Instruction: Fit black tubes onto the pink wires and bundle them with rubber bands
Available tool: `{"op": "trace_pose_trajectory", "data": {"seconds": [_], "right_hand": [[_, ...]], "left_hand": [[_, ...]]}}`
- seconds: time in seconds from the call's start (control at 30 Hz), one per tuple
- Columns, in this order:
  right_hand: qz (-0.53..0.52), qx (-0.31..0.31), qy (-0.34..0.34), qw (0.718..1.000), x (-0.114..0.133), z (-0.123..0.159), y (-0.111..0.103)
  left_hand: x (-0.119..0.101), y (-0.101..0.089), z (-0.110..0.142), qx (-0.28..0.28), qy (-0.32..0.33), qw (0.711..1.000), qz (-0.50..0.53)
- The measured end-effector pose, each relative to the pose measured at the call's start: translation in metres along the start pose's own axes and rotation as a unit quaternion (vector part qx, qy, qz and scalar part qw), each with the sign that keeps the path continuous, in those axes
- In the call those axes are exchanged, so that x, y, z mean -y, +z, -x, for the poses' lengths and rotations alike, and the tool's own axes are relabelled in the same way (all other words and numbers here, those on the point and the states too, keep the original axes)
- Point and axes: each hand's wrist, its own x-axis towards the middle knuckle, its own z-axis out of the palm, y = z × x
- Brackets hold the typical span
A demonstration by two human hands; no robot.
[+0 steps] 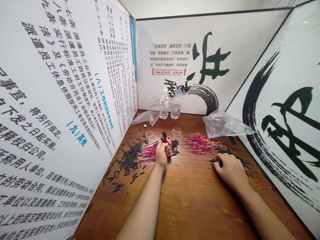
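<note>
My left hand (pixel 163 152) is closed in a fist around a bundle of thin pink sticks with black caps (pixel 164 136), held upright above the wooden table (pixel 190 196). My right hand (pixel 230 169) rests palm down on the table, its fingers curled on small black caps (pixel 226 152) at the right; what the fingertips grip is hidden. Loose black caps (pixel 128 158) lie scattered at the left. One pile of pink sticks (pixel 148 151) sits beside my left hand, and another pile (pixel 200 143) is between my hands, further back.
Two water bottles (pixel 164 105) (pixel 176 104) stand at the back. Rubber bands (pixel 177 132) (pixel 151 136) lie near them. A clear plastic bag (pixel 223 125) sits at the back right, another (pixel 147 116) at the back left. Printed boards wall the table on three sides.
</note>
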Motion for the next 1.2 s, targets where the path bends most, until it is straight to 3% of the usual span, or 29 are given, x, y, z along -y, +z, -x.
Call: {"op": "trace_pose_trajectory", "data": {"seconds": [0.4, 0.7, 1.2], "right_hand": [[0.086, -0.023, 0.097, 0.991, -0.013, 0.003, -0.007], [0.041, -0.008, 0.074, 0.996, -0.014, 0.002, 0.000], [-0.045, -0.084, 0.043, 0.995, -0.018, 0.000, 0.002]], "left_hand": [[-0.003, 0.004, 0.002, 0.002, -0.042, 0.997, 0.059], [-0.001, 0.005, 0.001, 0.020, -0.029, 0.999, 0.041], [0.000, 0.000, 0.000, 0.085, -0.054, 0.993, 0.064]]}}
